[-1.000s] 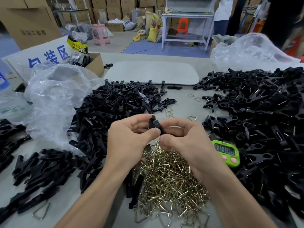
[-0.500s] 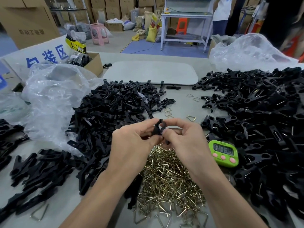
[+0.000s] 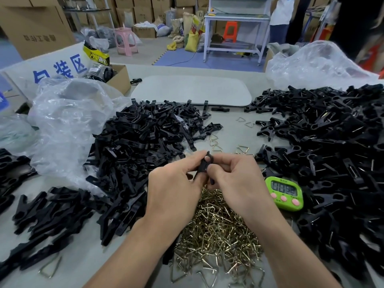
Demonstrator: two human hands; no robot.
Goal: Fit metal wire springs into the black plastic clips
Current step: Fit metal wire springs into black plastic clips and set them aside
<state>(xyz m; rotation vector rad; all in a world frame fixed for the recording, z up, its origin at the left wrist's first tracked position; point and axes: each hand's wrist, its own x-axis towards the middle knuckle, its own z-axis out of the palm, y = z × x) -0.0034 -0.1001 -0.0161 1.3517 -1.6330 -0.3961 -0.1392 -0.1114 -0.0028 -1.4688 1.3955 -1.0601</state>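
You're pinching black clip (image 3: pixel 204 166) frame-centre, left hand (image 3: pixel 172 190) and right hand (image 3: pixel 236 183) fingers both clamping it | spring hidden | risk: wire slipping sideways, springing into brass spring pile (image 3: pixel 216 231) below

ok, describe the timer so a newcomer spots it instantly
Start at the big heap of black clips on the right. At its near inner edge, beside the right hand, lies the timer: the only bright green thing, with pink buttons.
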